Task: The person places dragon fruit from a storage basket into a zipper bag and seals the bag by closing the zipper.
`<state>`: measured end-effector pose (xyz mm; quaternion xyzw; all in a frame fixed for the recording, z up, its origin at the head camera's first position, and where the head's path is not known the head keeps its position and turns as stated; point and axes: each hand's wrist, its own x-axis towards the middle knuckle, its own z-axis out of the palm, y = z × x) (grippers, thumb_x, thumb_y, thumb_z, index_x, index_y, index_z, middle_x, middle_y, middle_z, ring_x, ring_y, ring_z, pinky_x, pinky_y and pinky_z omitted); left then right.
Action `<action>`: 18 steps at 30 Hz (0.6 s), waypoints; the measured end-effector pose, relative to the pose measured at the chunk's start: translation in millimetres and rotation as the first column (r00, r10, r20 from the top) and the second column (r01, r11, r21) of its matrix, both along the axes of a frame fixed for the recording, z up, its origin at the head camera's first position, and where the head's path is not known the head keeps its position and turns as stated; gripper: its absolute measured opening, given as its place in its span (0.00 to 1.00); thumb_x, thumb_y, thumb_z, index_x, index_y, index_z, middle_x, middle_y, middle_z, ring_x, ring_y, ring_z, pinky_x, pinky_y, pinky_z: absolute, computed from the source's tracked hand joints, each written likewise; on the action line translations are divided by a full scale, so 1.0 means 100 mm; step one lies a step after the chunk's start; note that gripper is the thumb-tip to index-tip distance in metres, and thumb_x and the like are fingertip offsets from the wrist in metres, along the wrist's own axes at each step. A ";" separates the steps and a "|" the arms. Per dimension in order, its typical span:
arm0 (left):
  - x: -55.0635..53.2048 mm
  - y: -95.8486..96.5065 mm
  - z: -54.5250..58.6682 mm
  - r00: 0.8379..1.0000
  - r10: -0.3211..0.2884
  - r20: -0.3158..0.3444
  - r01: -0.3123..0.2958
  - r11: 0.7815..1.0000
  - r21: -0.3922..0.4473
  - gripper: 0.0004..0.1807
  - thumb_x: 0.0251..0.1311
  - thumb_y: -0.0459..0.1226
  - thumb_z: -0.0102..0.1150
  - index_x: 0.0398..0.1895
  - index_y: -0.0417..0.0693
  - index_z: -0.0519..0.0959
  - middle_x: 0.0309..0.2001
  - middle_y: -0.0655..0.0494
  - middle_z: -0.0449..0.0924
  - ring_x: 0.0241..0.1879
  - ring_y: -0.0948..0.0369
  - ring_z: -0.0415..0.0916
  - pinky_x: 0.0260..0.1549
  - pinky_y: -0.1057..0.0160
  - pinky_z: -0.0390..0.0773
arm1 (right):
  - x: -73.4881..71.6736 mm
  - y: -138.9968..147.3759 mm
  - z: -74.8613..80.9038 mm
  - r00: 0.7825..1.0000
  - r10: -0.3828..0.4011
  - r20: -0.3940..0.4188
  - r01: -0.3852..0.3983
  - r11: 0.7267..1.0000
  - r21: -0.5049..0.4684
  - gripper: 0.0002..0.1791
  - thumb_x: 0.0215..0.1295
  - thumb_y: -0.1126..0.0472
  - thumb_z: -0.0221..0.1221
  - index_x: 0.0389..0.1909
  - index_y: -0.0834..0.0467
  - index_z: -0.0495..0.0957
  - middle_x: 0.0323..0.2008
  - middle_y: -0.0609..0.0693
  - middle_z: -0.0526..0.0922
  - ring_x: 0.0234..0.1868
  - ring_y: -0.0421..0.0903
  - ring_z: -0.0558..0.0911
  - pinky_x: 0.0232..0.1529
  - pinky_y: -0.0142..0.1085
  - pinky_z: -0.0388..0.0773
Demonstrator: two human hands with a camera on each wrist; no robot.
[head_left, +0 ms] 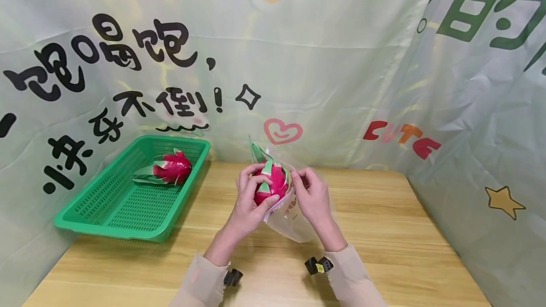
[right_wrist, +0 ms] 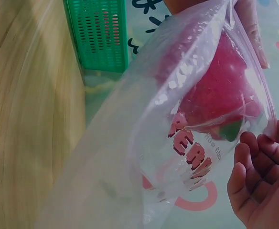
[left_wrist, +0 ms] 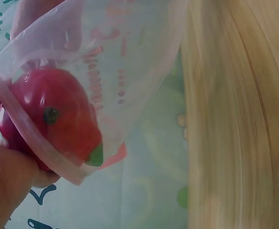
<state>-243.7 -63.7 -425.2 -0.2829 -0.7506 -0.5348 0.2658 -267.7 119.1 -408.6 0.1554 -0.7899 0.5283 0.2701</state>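
Note:
My left hand (head_left: 247, 203) grips a red dragon fruit (head_left: 278, 181) with green scales, fingers over its top and thumb near the bag's rim. Long green leaves (head_left: 259, 153) stick up behind it. A translucent plastic bag (head_left: 296, 224) with red print hangs around the fruit's lower right part, over the table. My right hand (head_left: 314, 198) pinches the bag's edge between thumb and fingers. In the left wrist view, the fruit's end (left_wrist: 65, 114) sits inside the bag's mouth, behind its thick rim (left_wrist: 44, 148). Curled right fingers (right_wrist: 254, 157) hold that rim in the right wrist view.
A green perforated basket (head_left: 170, 217) stands at the left of the wooden table (head_left: 375, 231), and another dragon fruit (head_left: 177, 167) lies in it toward the back. Printed cloth (head_left: 341, 70) hangs behind and along the sides of the table.

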 end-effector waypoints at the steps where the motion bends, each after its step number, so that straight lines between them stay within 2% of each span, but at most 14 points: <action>1: 0.00 -0.01 0.00 1.000 -0.012 0.008 0.012 1.000 -0.011 0.18 0.62 0.31 0.71 0.50 0.46 0.74 0.72 0.44 0.58 0.75 0.48 0.50 0.63 0.43 0.75 | 0.00 0.00 0.00 1.000 0.002 -0.003 -0.002 1.000 0.005 0.08 0.74 0.62 0.61 0.32 0.58 0.80 0.21 0.47 0.78 0.22 0.42 0.76 0.21 0.32 0.74; 6: 0.00 -0.04 0.00 0.998 -0.052 0.044 0.054 0.997 -0.050 0.17 0.62 0.31 0.71 0.50 0.46 0.75 0.72 0.44 0.59 0.74 0.46 0.50 0.63 0.45 0.75 | -0.01 0.00 -0.01 0.999 0.029 -0.013 -0.028 0.999 0.017 0.07 0.75 0.63 0.60 0.35 0.59 0.79 0.22 0.47 0.78 0.23 0.42 0.75 0.22 0.32 0.73; 12: 0.00 -0.09 0.02 0.987 -0.103 0.125 0.106 0.994 -0.020 0.16 0.62 0.31 0.71 0.49 0.48 0.77 0.71 0.47 0.63 0.73 0.49 0.53 0.66 0.48 0.71 | 0.00 -0.02 -0.02 0.998 0.048 -0.038 -0.047 0.999 0.022 0.07 0.77 0.62 0.59 0.37 0.60 0.79 0.25 0.50 0.79 0.26 0.41 0.75 0.23 0.30 0.72; 18: 0.00 -0.12 0.01 0.972 -0.122 0.203 0.135 0.990 -0.051 0.16 0.62 0.30 0.70 0.50 0.50 0.79 0.71 0.50 0.63 0.72 0.49 0.54 0.64 0.41 0.73 | 0.00 -0.04 -0.03 0.997 0.069 -0.031 -0.068 0.998 0.015 0.07 0.78 0.61 0.58 0.39 0.61 0.79 0.27 0.51 0.79 0.28 0.41 0.76 0.23 0.29 0.74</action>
